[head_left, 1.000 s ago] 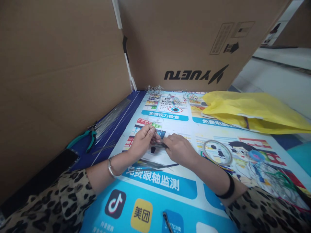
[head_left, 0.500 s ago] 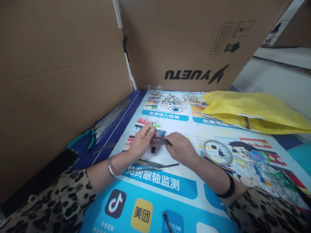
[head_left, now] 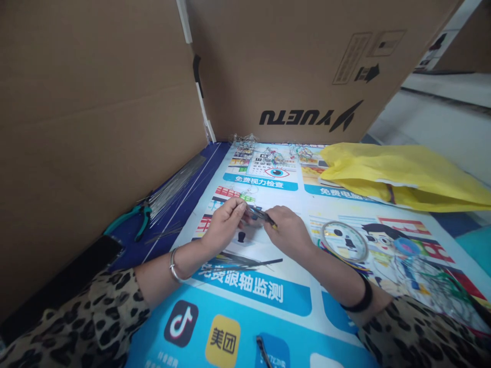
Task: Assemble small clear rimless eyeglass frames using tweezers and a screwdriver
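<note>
In the middle of the head view, my right hand [head_left: 289,231] is closed round a pair of pliers [head_left: 260,214]. The dark metal jaws point left, and a bit of yellow and black handle shows at my fingers. My left hand [head_left: 225,224] pinches thumb to forefinger right at the tips of the jaws. Whatever it holds is too small and too covered to name; thin wire-like glints show near it. Below both hands, a loose bunch of thin dark strips [head_left: 245,263] lies on the printed sheet [head_left: 291,327].
Teal-handled pliers [head_left: 143,220] and a bundle of thin wires [head_left: 174,189] lie at the left. At the right are a clear tape roll [head_left: 344,241], tangled coloured wires [head_left: 433,286] and a yellow bag [head_left: 402,174]. Cardboard walls [head_left: 276,61] stand behind and left.
The plier jaws have tipped upward, away from me, and show more plainly between my hands. My right hand has shifted slightly right. The left stays almost in place.
</note>
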Demonstrator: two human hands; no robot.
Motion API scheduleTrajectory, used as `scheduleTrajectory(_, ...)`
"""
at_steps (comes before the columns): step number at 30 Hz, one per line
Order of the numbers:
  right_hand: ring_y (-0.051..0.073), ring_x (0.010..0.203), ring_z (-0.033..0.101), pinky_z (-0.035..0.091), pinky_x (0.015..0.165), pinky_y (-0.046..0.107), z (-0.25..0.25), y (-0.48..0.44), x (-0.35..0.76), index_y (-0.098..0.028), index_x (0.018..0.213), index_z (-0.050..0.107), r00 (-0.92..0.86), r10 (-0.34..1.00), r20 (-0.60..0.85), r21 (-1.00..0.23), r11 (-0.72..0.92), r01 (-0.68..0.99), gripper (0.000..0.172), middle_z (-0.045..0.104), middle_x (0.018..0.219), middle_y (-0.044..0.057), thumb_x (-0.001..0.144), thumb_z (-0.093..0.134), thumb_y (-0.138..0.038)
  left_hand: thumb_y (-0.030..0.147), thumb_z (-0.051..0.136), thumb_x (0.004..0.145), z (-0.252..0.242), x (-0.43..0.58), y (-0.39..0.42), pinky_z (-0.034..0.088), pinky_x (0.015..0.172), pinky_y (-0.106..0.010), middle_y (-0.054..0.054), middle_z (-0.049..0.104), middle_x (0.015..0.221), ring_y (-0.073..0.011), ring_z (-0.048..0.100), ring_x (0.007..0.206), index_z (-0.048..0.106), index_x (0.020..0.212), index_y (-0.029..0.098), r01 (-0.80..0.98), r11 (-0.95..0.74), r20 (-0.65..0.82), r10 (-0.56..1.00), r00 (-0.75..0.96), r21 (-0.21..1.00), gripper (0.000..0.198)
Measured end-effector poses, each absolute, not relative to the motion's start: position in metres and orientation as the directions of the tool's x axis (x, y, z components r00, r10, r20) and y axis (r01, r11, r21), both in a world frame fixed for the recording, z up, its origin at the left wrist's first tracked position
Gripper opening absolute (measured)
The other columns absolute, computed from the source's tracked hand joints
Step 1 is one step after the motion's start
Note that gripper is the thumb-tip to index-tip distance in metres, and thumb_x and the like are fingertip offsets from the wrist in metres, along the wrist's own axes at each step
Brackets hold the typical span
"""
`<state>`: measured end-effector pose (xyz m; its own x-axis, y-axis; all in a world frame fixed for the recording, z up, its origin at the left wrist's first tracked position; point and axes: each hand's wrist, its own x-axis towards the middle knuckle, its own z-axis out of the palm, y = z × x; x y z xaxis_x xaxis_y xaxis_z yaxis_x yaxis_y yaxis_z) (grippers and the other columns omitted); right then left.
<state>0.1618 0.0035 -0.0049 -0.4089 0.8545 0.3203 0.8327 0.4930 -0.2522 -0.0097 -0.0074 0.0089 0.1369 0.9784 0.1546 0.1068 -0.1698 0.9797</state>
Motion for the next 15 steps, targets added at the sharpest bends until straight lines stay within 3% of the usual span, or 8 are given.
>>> scheduleTrajectory(8, 0.017, 0.08, 0.051, 0.036, 0.069, 0.027, -0.0036, 0.0049, 0.1615, -0.018, 0.078, 0.056, -0.45, 0.852, 0.269, -0.231, 0.51, 0.828, 0.01, 0.06, 0.08, 0.005, 0.08, 0.048, -0.023, 0.04, 0.046, 0.083, 0.0085, -0.011, -0.006, 0.046, 0.055, -0.021, -0.003, 0.058, 0.084, -0.0117, 0.054, 0.068, 0.057, 0.091, 0.017, 0.154, -0.184, 0.176, 0.982, 0.065, 0.971, 0.027)
scheduleTrajectory(15, 0.017, 0.083, 0.05, 0.036, 0.074, 0.027, -0.0037, 0.0064, 0.1613, -0.018, 0.08, 0.058, -0.493, 0.84, 0.226, -0.241, 0.539, 0.807, 0.01, 0.06, 0.082, 0.005, 0.079, 0.048, -0.021, 0.036, 0.043, 0.086, 0.0079, -0.0124, -0.0062, 0.045, 0.06, -0.022, -0.002, 0.06, 0.088, -0.0093, 0.051, 0.064, 0.058, 0.087, 0.017, 0.249, -0.198, 0.17, 0.977, 0.133, 0.948, 0.024)
